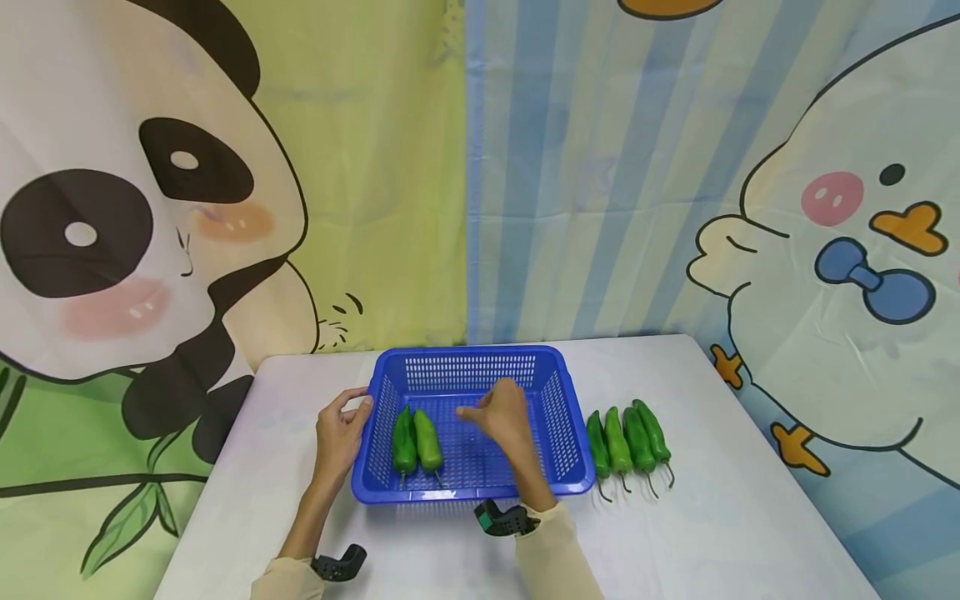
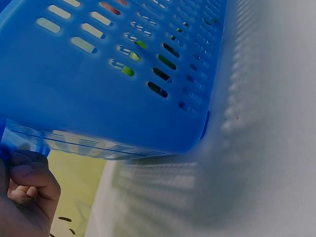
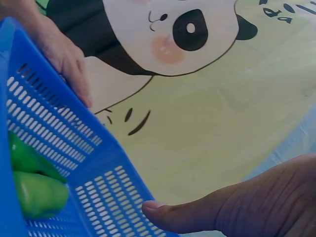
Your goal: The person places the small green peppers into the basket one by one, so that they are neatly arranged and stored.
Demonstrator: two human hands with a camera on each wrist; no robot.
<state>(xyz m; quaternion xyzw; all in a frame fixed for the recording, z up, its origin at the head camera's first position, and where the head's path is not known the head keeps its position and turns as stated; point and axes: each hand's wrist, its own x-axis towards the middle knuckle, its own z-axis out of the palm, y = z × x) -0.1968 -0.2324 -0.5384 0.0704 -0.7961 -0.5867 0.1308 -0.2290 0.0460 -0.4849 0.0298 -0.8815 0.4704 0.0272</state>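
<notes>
A blue plastic basket [image 1: 468, 495] with slotted walls stands on the white table. Two green peppers [image 1: 427, 442] lie side by side in its left part, stems toward the front. My left hand [image 1: 340, 433] grips the basket's left rim; in the left wrist view its bent fingers [image 2: 37, 180] are at the blue edge. Above the middle of the basket hovers my right hand [image 1: 507, 417], thumb pointing left, with nothing visible in it. The right wrist view shows its thumb [image 3: 192, 215] straight; the other fingers are out of that picture.
Several more green peppers [image 1: 633, 437] lie in a row on the table, just right of the basket. The white table [image 1: 742, 500] reaches back to patterned curtains [image 1: 592, 183] with a panda and a white bird. Each wrist wears a black device [image 1: 507, 518].
</notes>
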